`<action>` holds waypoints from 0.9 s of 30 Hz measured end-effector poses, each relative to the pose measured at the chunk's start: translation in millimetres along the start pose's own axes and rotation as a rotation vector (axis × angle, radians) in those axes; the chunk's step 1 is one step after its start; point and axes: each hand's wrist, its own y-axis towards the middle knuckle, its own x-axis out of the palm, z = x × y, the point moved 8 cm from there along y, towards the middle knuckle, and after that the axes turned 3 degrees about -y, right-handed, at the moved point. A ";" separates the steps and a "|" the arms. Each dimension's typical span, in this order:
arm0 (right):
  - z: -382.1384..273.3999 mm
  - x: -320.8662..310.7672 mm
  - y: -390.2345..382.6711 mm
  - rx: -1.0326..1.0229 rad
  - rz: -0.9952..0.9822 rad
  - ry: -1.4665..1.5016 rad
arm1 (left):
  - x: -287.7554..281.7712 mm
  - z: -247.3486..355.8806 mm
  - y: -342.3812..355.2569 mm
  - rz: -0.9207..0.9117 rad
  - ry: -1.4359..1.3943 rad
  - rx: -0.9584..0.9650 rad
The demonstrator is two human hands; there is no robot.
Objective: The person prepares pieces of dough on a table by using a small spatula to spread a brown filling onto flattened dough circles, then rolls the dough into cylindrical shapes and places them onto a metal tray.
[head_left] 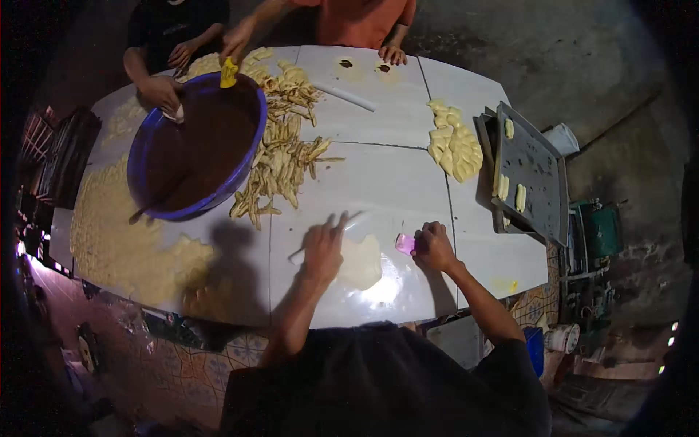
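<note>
My left hand [324, 251] is closed around a thin pale rod [294, 256], whose ends stick out at both sides; some fingers point away from me. Beside it, a flattened sheet of pale dough [360, 264] lies on the white table [371, 171]. My right hand [435, 247] grips a translucent pink scraper [405, 244] just right of the dough, its fingers partly hidden from above.
A big blue basin [263, 120] of dark brown filling stands at left, beside piled filled dough strips [280, 164]. Dough pieces [455, 142] and a metal tray [531, 171] are at right. Two people work across the table; one hand holds a yellow scraper [228, 73].
</note>
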 end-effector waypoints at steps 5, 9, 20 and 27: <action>-51.2 -6.2 46.5 0.087 -0.163 0.374 | -72.3 -71.0 -97.5 0.247 0.187 -0.382; -253.6 -85.0 163.8 -0.349 -0.074 0.440 | -92.3 -93.8 -143.4 0.194 0.017 -0.582; -476.2 104.6 331.9 -1.101 -0.588 -0.319 | -61.0 -106.2 -165.6 0.306 0.202 -0.556; -493.6 58.8 312.1 -1.127 -0.806 -0.073 | -66.9 -106.7 -168.4 0.284 0.200 -0.580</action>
